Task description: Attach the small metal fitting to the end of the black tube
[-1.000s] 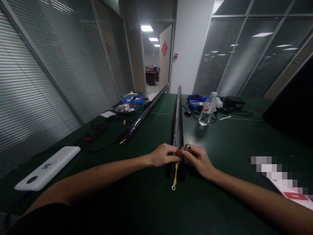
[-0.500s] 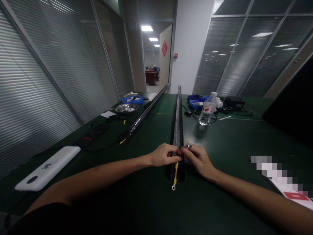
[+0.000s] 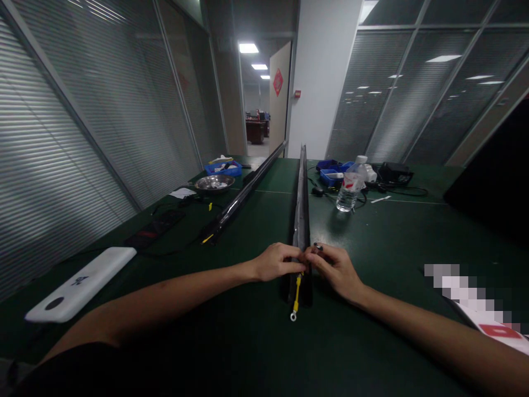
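Observation:
A long dark channel-shaped strip [image 3: 301,204] lies on the green table, running away from me. At its near end my left hand [image 3: 278,261] reaches in from the left, thumb and fingers pinched over the strip. My right hand [image 3: 334,268] meets it from the right, fingers bent together at the strip's edge. The fingertips of both hands almost touch, and whatever is between them is hidden. A dark, shiny ring-like item shows at the right fingers. Below the hands a yellow wire [image 3: 297,295] sticks out of the strip, ending in a metal ring terminal [image 3: 293,316].
A second long black strip [image 3: 243,190] lies to the left. Beyond it stand a metal bowl [image 3: 214,183] and a blue tray [image 3: 223,168]. A water bottle [image 3: 350,184] stands right of centre near blue bins [image 3: 330,177]. A white device [image 3: 82,284] sits at near left.
Both hands stay at the same spot on the strip. Only the fingers have shifted very slightly.

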`<state>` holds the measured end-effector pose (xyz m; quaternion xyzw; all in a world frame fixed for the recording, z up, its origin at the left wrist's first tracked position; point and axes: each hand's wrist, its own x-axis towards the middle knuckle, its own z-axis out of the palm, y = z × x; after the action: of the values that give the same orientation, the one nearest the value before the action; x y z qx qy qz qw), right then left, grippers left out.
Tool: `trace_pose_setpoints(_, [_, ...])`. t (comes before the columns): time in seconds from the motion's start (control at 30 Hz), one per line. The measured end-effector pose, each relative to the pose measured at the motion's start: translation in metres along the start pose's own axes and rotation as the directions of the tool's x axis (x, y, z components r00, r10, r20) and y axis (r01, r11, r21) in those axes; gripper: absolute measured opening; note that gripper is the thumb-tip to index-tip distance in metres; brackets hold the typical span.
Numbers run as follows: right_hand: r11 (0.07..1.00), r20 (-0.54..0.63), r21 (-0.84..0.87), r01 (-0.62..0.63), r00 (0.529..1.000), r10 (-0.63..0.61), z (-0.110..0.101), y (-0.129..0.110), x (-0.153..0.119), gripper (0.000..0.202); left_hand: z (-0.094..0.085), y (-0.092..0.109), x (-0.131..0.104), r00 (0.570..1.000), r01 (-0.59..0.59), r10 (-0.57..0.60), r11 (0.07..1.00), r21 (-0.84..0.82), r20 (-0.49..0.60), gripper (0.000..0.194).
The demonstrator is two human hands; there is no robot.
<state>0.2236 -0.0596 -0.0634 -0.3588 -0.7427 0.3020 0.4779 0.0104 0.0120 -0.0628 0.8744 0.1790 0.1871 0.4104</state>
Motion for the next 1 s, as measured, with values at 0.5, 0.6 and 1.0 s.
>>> trace_pose_setpoints(0.5, [1.000, -0.007, -0.009, 0.013, 1.000, -0.013, 0.0000, 0.0018, 0.0001, 0.032, 0.0005, 0.0037, -0.0012, 0.999, 0.022, -0.020, 0.999, 0.047, -0.041, 0.025])
trace_pose_setpoints(0.6, [1.000, 0.000, -0.004, 0.007, 1.000, -0.007, -0.0003, 0.0010, 0.0001, 0.030, -0.0004, 0.0042, -0.0008, 1.000, -0.003, 0.003, 1.000, -0.007, -0.015, 0.022])
trace_pose_setpoints(1.0, [0.995, -0.007, -0.048, 0.083, 0.996, -0.084, -0.0013, -0.0010, -0.0014, 0.033, 0.0002, 0.0043, -0.0008, 1.000, 0.014, -0.013, 0.998, 0.059, -0.026, 0.024])
